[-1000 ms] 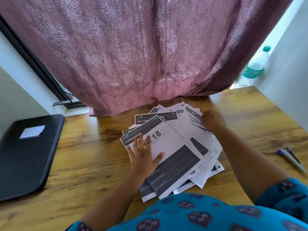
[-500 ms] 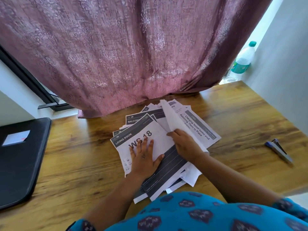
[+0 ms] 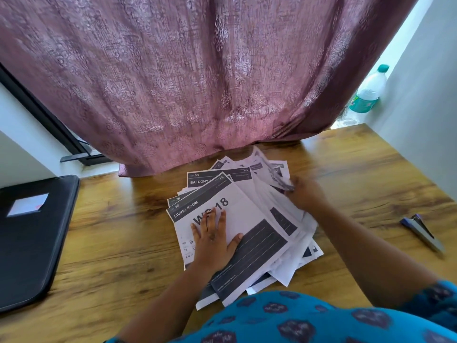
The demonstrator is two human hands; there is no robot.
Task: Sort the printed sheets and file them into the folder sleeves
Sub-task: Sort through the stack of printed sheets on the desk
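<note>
Progress was at an early stage, judged from the layout. Sheets (image 3: 249, 226) lay in one loose, fanned pile at the middle of the counter (image 3: 118, 243), overlapping at mixed angles, not separated into groups. Top sheet read "LIVING ROOM" with a large "18"; one beneath it read "BALCONY". Further sheets showed only corners and dark header bars, text too small or blurred to read.

Left hand (image 3: 212, 241) lay flat on the top sheet, fingers straight and slightly spread, thumb out to the side, pressing the pile down. Right hand (image 3: 305, 194) was at the far right edge of the pile, fingers curled round the edge of one or more sheets that lifted and curled there; motion blur hid how many.

Folder (image 3: 34, 238), black and closed, lay at the left end of the counter, well apart from the pile, with a pale label on its cover. No sleeve was visible and no sheet lay on or in it, as far as could be seen.

Judgement: sorting was only begun, with no sorted stacks set out. Left to do: split the pile by heading, open the folder, slip each group into a sleeve.

Other items: stapler (image 3: 422, 232) on the counter to the right, apart from the pile; bottle (image 3: 368, 91) behind the far right corner; curtain (image 3: 197, 78) hanging to the counter's back edge.
</note>
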